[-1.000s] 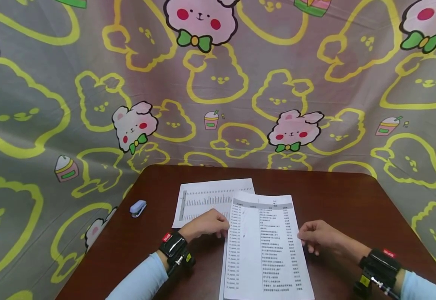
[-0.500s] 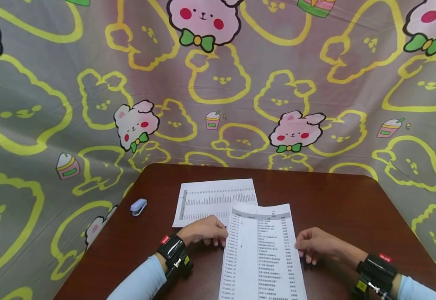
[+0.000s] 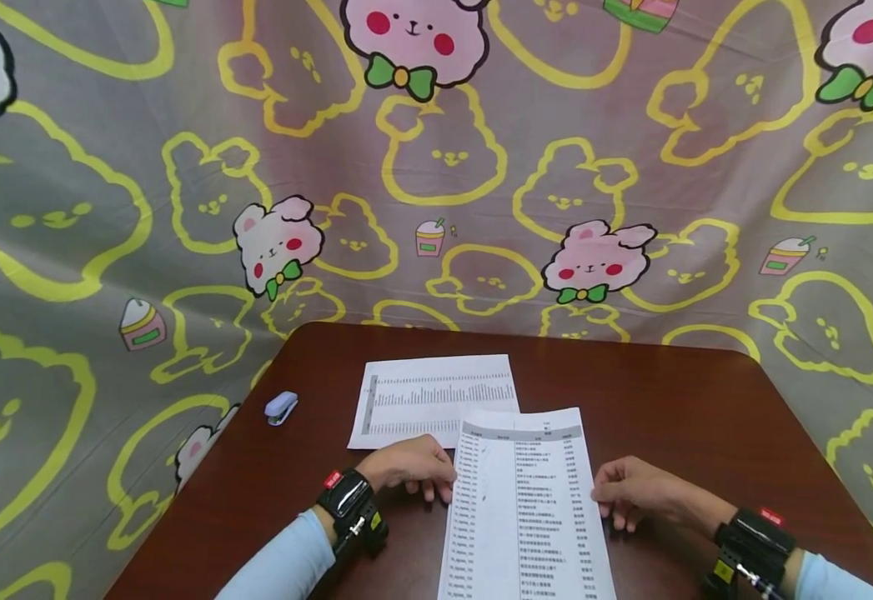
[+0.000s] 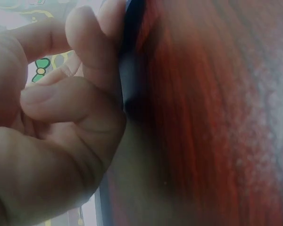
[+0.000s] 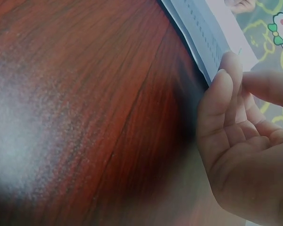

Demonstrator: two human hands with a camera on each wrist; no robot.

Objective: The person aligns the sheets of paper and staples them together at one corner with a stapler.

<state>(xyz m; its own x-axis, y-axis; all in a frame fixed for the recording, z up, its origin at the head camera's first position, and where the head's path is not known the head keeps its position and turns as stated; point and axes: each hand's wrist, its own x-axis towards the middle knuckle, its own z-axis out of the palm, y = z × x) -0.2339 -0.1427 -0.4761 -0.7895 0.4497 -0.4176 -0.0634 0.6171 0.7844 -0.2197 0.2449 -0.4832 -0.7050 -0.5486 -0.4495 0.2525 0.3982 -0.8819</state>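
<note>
A printed paper list with a grey header row lies towards the near side of the table, its lower end cut off by the head view. At its left edge my left hand pinches the paper with curled fingers. The right hand holds the opposite edge between thumb and fingertips. In the right wrist view, layered paper edges run up to the fingers of that hand. Curled fingers fill the left wrist view, where their contact with the paper is hidden. Behind the list, partly covered by it, lies another printed sheet.
A small pale purple stapler sits at the left of the brown wooden table. Beyond the far table edge hangs a grey curtain with cartoon animals. Each wrist wears a black camera band.
Both hands have drawn the paper list towards the near edge, uncovering more of the sheet behind. Over the last half second the hands stay nearly still; the head view shifts slightly.
</note>
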